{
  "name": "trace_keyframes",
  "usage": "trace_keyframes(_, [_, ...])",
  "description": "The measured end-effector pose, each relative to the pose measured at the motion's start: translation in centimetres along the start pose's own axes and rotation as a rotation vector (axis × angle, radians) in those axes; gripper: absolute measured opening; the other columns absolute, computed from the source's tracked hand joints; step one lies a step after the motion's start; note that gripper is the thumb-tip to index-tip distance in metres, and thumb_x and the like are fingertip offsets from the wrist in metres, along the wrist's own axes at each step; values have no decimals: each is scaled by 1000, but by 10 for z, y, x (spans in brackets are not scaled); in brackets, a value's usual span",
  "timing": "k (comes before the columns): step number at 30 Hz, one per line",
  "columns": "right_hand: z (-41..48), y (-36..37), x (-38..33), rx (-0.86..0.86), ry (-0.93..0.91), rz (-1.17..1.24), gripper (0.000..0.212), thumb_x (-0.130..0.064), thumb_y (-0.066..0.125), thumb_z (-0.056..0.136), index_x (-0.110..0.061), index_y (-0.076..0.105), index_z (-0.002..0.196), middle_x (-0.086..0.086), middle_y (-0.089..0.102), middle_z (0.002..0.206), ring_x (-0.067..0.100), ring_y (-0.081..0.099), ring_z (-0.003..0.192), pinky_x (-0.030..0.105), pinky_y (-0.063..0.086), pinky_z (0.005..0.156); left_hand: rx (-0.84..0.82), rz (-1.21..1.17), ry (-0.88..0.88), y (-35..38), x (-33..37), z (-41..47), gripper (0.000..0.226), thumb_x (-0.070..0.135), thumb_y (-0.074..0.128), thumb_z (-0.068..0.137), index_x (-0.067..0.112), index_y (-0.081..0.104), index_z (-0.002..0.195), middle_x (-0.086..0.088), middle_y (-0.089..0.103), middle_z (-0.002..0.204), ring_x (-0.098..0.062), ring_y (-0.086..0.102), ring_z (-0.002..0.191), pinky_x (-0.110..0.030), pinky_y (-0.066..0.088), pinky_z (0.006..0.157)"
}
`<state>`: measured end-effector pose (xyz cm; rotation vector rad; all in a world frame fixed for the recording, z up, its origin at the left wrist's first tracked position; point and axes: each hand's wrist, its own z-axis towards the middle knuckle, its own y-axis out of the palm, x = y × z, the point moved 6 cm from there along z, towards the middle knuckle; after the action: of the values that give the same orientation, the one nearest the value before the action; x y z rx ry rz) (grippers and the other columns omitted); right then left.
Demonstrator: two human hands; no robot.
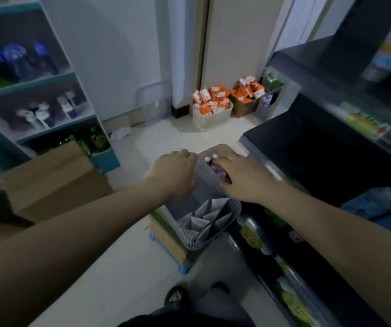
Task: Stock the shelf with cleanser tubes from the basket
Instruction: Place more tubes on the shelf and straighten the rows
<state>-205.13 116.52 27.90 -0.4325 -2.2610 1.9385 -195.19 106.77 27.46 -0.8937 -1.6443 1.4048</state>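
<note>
- Down at floor level, a grey slotted basket (209, 223) sits beside the dark shelf (319, 147) on the right.
- Both hands reach over its far end, where pinkish cleanser tubes (217, 171) with white caps lie between them.
- Left hand (178, 173) is curled closed at the basket's rim; whether it grips anything I cannot tell.
- Right hand (244, 178) lies spread over the tubes, its fingers touching them.
- White packets (204, 220) fill the near end.

Pale tiled floor (128, 267), cardboard box (55, 182), white basket (211, 119) of orange packets, brown carton (242, 107)
</note>
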Motion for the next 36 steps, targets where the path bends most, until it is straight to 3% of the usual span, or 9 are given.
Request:
trace_keyframes(4, [25, 45, -10, -159, -68, 8, 56, -30, 53, 92, -18, 34, 143, 3, 36, 147, 26, 40, 129, 39, 39, 103, -114, -84, -69, 49, -19, 0, 41, 32, 52, 89, 12, 50, 124, -11, 52, 122, -30, 52, 113, -38, 46, 87])
trace_keyframes(9, [57, 97, 0, -287, -134, 43, 54, -27, 49, 94, -20, 32, 145, 0, 32, 150, 21, 33, 136, 35, 32, 108, -212, -167, -198, 103, -40, 9, 33, 32, 52, 88, 11, 51, 112, -11, 54, 113, -31, 55, 106, -40, 46, 83])
trace_keyframes(18, [109, 187, 28, -493, -272, 47, 58, -25, 49, 95, -18, 27, 148, 1, 26, 155, 18, 27, 141, 29, 25, 111, -407, -280, -379, 198, -48, 34, 32, 30, 52, 90, 9, 49, 115, -11, 52, 118, -31, 52, 111, -39, 43, 84])
trace_keyframes(23, [135, 238, 41, -540, -364, 49, 45, -19, 52, 91, -13, 46, 135, 4, 46, 137, 22, 46, 120, 29, 37, 95, -469, -328, -450, 249, -46, 50, 26, 23, 50, 91, 9, 50, 113, -11, 53, 117, -30, 53, 108, -37, 43, 79])
trace_keyframes(27, [150, 279, 51, -599, -402, 58, 37, -11, 54, 86, -9, 54, 124, 8, 54, 122, 24, 53, 105, 34, 46, 84, -494, -329, -473, 283, -47, 63, 31, 24, 52, 90, 11, 52, 118, -10, 54, 118, -30, 53, 110, -38, 45, 83])
trace_keyframes(36, [169, 337, 63, -657, -453, 104, 33, -4, 50, 88, -7, 55, 121, 10, 55, 119, 26, 53, 105, 41, 48, 85, -589, -214, -478, 339, -52, 71, 26, 7, 52, 90, 8, 54, 116, -10, 56, 116, -29, 56, 108, -38, 47, 80])
